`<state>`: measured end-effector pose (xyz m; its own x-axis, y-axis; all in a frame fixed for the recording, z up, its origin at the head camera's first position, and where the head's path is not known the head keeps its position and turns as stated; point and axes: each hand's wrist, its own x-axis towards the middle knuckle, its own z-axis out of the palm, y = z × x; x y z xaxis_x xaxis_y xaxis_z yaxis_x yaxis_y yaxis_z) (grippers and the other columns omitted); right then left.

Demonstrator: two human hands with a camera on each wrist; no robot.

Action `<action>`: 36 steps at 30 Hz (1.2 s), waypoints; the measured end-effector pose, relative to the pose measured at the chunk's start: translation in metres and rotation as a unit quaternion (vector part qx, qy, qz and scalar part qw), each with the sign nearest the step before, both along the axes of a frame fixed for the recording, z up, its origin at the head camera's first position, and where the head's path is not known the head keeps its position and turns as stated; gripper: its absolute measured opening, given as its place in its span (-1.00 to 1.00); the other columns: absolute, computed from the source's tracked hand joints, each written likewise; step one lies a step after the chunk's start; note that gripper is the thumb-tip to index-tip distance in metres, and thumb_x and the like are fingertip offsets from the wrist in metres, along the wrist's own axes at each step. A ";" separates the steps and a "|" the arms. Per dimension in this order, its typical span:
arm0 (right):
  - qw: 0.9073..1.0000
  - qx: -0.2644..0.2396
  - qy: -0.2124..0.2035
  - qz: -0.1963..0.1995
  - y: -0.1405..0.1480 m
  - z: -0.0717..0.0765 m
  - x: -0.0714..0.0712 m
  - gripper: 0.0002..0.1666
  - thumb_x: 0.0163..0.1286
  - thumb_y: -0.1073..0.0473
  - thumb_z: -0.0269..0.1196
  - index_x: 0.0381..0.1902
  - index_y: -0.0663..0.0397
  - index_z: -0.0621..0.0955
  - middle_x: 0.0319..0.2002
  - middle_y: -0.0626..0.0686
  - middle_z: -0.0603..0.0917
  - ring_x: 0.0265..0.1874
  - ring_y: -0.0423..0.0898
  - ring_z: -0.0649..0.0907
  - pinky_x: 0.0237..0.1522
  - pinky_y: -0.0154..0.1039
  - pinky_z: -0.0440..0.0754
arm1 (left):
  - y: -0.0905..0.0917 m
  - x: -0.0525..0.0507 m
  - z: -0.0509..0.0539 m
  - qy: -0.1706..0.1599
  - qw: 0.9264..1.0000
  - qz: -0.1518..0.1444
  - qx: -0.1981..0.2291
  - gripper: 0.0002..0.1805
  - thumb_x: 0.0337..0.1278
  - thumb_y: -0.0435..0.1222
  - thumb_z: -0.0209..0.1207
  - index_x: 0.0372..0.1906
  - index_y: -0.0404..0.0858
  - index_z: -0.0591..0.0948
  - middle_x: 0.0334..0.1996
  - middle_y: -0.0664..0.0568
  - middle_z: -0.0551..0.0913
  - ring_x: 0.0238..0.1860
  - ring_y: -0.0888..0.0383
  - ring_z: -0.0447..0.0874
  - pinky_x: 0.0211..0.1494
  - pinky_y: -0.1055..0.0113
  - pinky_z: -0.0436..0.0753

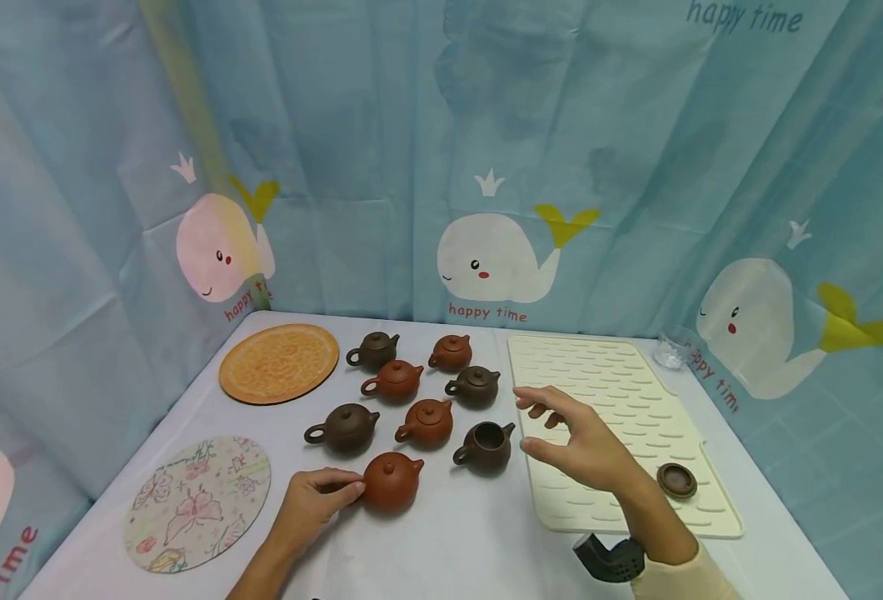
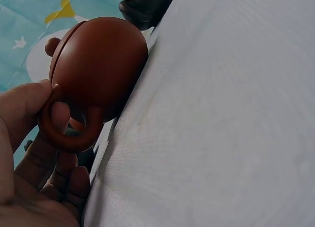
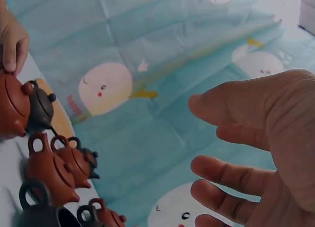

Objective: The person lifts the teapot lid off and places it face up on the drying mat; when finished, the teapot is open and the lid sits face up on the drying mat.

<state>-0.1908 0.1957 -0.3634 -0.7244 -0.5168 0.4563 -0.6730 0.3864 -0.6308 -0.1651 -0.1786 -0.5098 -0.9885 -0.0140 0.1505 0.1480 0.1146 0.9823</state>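
Note:
My left hand (image 1: 314, 504) pinches the ring handle of a reddish-brown clay teapot (image 1: 391, 483) at the front of the group; in the left wrist view thumb and finger close on that handle (image 2: 69, 138). Its lid is on and its spout points right. My right hand (image 1: 580, 437) hangs in the air with fingers apart and nothing in them, near the lidless dark brown teapot (image 1: 485, 450). A dark round lid (image 1: 677, 481) lies on the cream drying mat (image 1: 606, 517). Behind stand other lidded teapots, among them a dark one (image 1: 349, 429) and a red one (image 1: 428, 423).
Left of the teapots lie a round orange-brown mat (image 1: 280, 364) and a round floral mat (image 1: 197, 504). A clear cup (image 1: 672, 348) stands at the back right. A blue curtain (image 1: 381, 125) closes off the white table's back and sides.

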 end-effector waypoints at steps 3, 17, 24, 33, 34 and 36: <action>1.000 -0.001 -0.017 0.003 -0.013 -0.001 0.000 -0.31 0.14 0.37 0.40 0.25 0.11 0.49 -0.04 -0.03 0.59 -0.12 -0.11 0.55 -0.17 -0.19 0.51 | 0.000 -0.001 -0.001 -0.002 1.000 -0.006 0.005 -0.86 -0.05 -0.46 0.40 -0.31 -0.41 0.74 -0.35 -0.10 0.72 -0.26 0.16 0.66 -0.21 0.39 0.60; 0.994 -0.020 -0.086 0.063 -0.063 -0.025 -0.011 -0.40 0.18 0.37 0.37 0.21 0.16 0.52 -0.19 -0.01 0.56 -0.26 0.14 0.53 -0.25 -0.07 0.54 | -0.001 0.001 0.000 -0.010 1.000 -0.017 0.014 -0.82 -0.06 -0.48 0.39 -0.27 -0.43 0.73 -0.33 -0.12 0.72 -0.23 0.17 0.66 -0.18 0.41 0.60; 0.990 -0.022 -0.112 0.082 -0.081 -0.048 -0.020 -0.42 0.20 0.30 0.35 0.20 -0.02 0.54 -0.21 -0.08 0.58 -0.27 0.12 0.54 -0.28 -0.13 0.56 | -0.001 0.002 0.002 -0.018 1.000 -0.020 0.010 -0.80 -0.06 -0.48 0.39 -0.24 -0.44 0.72 -0.30 -0.13 0.72 -0.20 0.18 0.64 -0.15 0.42 0.59; 0.989 -0.036 -0.108 0.093 -0.104 -0.068 -0.023 -0.50 0.20 0.30 0.35 0.13 0.14 0.58 -0.25 0.03 0.59 -0.25 0.08 0.57 -0.26 -0.06 0.57 | -0.002 0.000 0.000 -0.011 1.000 -0.011 -0.020 -0.85 -0.07 -0.43 0.41 -0.30 -0.31 0.76 -0.35 -0.03 0.72 -0.19 0.15 0.65 -0.12 0.41 0.57; 0.989 -0.040 -0.107 0.095 -0.106 -0.070 -0.024 -0.51 0.20 0.30 0.35 0.12 0.15 0.58 -0.26 0.08 0.59 -0.26 0.08 0.57 -0.27 -0.07 0.56 | -0.002 0.000 0.000 -0.010 1.000 -0.011 -0.025 -0.85 -0.06 -0.42 0.41 -0.30 -0.30 0.76 -0.35 -0.02 0.73 -0.19 0.14 0.65 -0.12 0.41 0.57; 0.988 -0.044 -0.106 0.099 -0.110 -0.074 -0.025 -0.53 0.19 0.31 0.36 0.09 0.12 0.60 -0.27 0.14 0.60 -0.28 0.07 0.57 -0.30 -0.07 0.56 | -0.003 -0.001 -0.001 -0.009 0.999 -0.011 -0.030 -0.86 -0.05 -0.41 0.41 -0.30 -0.29 0.76 -0.36 -0.01 0.73 -0.19 0.14 0.65 -0.12 0.41 0.57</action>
<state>-0.2159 0.0857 -0.4376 -0.6975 -0.6224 0.3551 -0.5789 0.1975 -0.7911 -0.1656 -0.1816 -0.5106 -0.9911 0.0169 0.1321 0.1330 0.1710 0.9763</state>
